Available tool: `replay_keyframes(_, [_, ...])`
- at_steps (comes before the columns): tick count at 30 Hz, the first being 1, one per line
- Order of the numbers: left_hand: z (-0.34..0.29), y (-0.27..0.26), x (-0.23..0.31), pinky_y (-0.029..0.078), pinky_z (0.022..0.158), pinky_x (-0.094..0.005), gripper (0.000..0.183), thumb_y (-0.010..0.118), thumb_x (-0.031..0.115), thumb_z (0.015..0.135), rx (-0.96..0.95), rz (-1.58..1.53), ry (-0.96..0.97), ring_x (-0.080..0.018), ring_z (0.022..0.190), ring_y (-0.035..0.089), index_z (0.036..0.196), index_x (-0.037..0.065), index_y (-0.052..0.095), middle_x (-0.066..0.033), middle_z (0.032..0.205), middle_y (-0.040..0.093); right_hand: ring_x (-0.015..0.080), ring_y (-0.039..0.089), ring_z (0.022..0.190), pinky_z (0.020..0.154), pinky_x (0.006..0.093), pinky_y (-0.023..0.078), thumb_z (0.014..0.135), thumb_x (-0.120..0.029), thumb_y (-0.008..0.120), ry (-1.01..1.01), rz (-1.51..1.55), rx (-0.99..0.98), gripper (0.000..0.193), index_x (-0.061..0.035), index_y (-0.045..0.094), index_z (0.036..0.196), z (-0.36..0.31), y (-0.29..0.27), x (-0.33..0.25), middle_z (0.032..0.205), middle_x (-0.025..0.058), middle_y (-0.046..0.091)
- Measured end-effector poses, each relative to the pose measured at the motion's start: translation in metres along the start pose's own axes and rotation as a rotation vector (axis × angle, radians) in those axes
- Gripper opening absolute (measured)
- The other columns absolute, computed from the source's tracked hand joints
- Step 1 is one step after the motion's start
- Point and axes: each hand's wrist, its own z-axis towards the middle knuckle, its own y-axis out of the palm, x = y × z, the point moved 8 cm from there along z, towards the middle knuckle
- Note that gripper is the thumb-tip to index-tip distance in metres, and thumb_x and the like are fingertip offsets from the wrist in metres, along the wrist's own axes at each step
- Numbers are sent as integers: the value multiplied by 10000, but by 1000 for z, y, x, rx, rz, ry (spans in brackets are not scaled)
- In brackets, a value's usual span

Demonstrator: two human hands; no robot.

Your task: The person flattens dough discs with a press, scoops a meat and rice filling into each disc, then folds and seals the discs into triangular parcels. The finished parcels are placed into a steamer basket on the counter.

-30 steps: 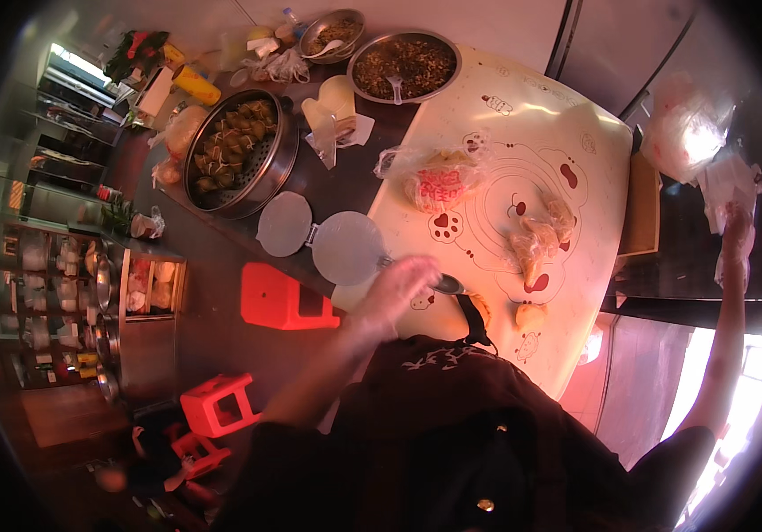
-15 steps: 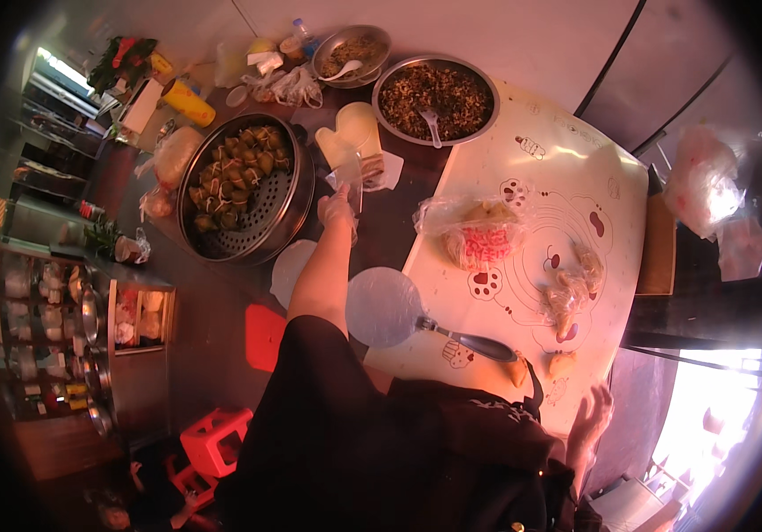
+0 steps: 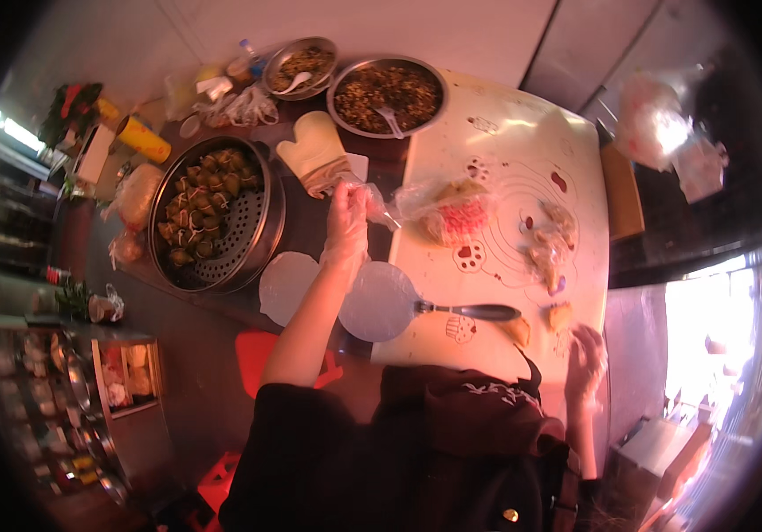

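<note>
My left hand (image 3: 347, 217), in a thin clear glove, reaches out over the dark counter with its fingers closed on a crumpled clear plastic bag (image 3: 379, 206). A pale yellow oven mitt (image 3: 310, 142) lies just beyond it. To its right, a clear bag with red print (image 3: 454, 217) rests on the patterned white mat (image 3: 505, 293). My right hand (image 3: 587, 359), also in a clear glove, hangs at the mat's right edge, fingers apart and holding nothing. A small tan wedge of food (image 3: 558, 316) is nearest to it. Another tan piece (image 3: 516, 331) lies by the pan handle.
A round flat pan (image 3: 379, 306) with a black handle overlaps the mat's left edge, beside a pale disc (image 3: 287, 288). On the left stands a steamer (image 3: 252, 230) holding leaf-wrapped dumplings (image 3: 208, 191). Bowls of dark filling (image 3: 399, 89) and lighter filling (image 3: 306, 62) stand behind.
My left hand has drawn the clear plastic away from the mitt, rightward toward the mat. My right hand has risen slightly beside the mat. The whole view has shifted.
</note>
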Motion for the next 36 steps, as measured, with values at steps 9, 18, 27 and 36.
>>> replay_keyframes(9, [-222, 73, 95, 382, 530, -247, 262, 627, 402, 1000, -52, -504, -336, -74, 629, 430, 1031, 176, 499, 48, 750, 427, 186, 544, 1248, 1069, 344, 403, 1047, -329, 535, 70, 1144, -863, 416, -26, 611, 1322, -32, 124, -113, 1314, 109, 627])
replay_keyframes(18, [-399, 85, 80, 564, 691, -337, 325, 578, 371, 1025, 142, -458, -395, -184, 864, 626, 1206, 104, 543, -55, 1026, 617, 264, 531, 1307, 1033, 461, 488, 1001, -553, 527, 487, 2207, -1368, 774, -31, 325, 1535, -117, 65, -115, 1425, 132, 530])
replay_keyframes(27, [-471, 65, 132, 426, 642, -250, 152, 535, 235, 1066, 259, -92, -2, -77, 706, 464, 1073, 83, 543, 23, 786, 501, 286, 601, 1133, 1016, 504, 475, 936, -734, 430, 639, 2078, -1398, 918, -30, 332, 1518, -156, 39, -87, 1294, 120, 575])
replay_keyframes(36, [-472, -2, 128, 517, 766, -293, 162, 586, 181, 1035, 113, -112, 156, -124, 868, 564, 1131, 60, 538, -37, 991, 561, 250, 628, 1201, 1046, 369, 495, 956, -154, 674, 462, 1767, -1442, 464, 54, 530, 1344, -191, 23, -102, 1266, 175, 649])
